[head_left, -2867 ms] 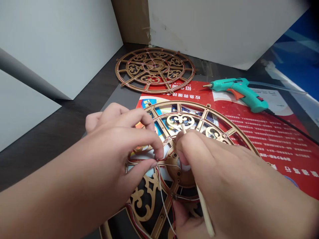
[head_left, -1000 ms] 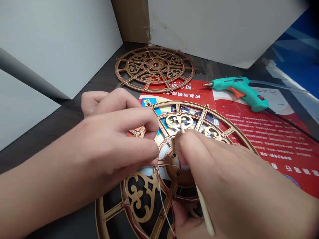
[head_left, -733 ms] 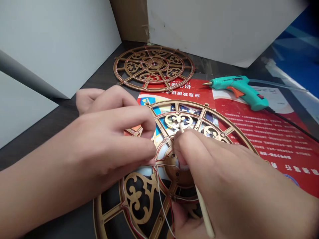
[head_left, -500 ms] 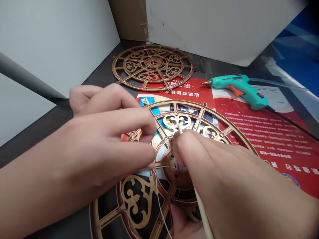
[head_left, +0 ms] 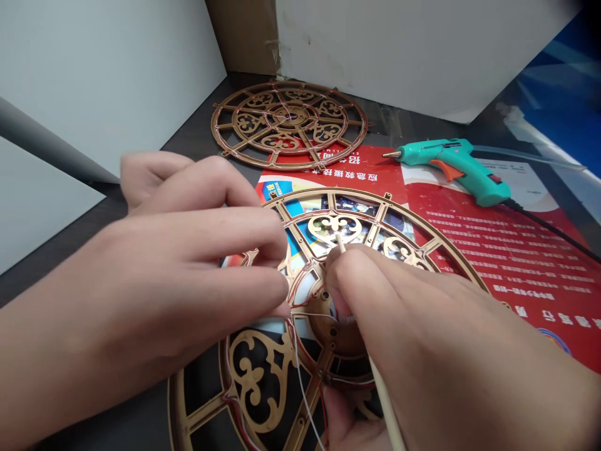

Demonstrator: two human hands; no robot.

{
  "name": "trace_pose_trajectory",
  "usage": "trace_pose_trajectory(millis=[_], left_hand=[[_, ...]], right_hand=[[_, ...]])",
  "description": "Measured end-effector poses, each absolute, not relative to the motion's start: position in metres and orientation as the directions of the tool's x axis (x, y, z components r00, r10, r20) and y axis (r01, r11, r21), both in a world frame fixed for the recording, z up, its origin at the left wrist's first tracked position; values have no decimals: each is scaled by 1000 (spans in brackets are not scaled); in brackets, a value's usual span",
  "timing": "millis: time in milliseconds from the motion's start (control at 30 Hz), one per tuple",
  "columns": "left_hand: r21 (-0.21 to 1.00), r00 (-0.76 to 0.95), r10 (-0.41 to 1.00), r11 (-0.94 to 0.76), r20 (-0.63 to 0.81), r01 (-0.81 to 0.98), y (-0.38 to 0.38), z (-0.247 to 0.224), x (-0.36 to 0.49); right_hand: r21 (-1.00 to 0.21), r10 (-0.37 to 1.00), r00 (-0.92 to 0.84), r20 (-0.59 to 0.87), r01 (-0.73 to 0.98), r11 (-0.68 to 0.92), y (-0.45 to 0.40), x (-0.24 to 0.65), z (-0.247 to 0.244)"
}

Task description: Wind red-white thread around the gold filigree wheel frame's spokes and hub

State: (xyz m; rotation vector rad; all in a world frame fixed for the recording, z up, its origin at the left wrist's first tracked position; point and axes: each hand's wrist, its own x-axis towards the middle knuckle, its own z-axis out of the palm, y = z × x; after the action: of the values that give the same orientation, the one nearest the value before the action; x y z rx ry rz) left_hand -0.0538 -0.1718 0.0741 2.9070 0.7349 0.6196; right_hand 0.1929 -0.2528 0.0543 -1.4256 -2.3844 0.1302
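Note:
A brown openwork wheel with scrollwork panels (head_left: 425, 233) lies flat in front of me, with thin red and white wire (head_left: 303, 376) strung along its spokes. My left hand (head_left: 154, 269) pinches the wire at the wheel's left spokes, though the fingers hide the exact grip. My right hand (head_left: 422, 351) holds a thin wooden stick (head_left: 385, 394), whose upper end rises past my fingertips at the wheel's central hub (head_left: 335, 332). Part of the wheel's left side lies hidden under my left hand.
A second wired wheel (head_left: 213, 119) lies farther back on the dark table (head_left: 188, 150). A teal hot glue gun (head_left: 455, 166) rests on a red printed poster (head_left: 507, 263) at right, its black cord trailing off. White boards (head_left: 399, 50) stand behind.
My left hand has drawn leftward from the hub, and its fingers now curl closer together. More of the wheel's lower left shows. My right hand and the stick stay nearly still.

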Motion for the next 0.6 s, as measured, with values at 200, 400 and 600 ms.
trace_pose_trajectory(millis=[200,400,600], left_hand=[[43,820,488,-865,299,499,-178,81,-48],[66,790,494,-859,362,507,-184,82,-44],[195,773,470,-882,427,429,-181,77,-50]], right_hand=[[-284,871,-419,258,829,483,-250,190,58],[-234,864,-436,252,839,491,-248,189,58],[-231,878,-412,241,855,465,-253,188,60]])
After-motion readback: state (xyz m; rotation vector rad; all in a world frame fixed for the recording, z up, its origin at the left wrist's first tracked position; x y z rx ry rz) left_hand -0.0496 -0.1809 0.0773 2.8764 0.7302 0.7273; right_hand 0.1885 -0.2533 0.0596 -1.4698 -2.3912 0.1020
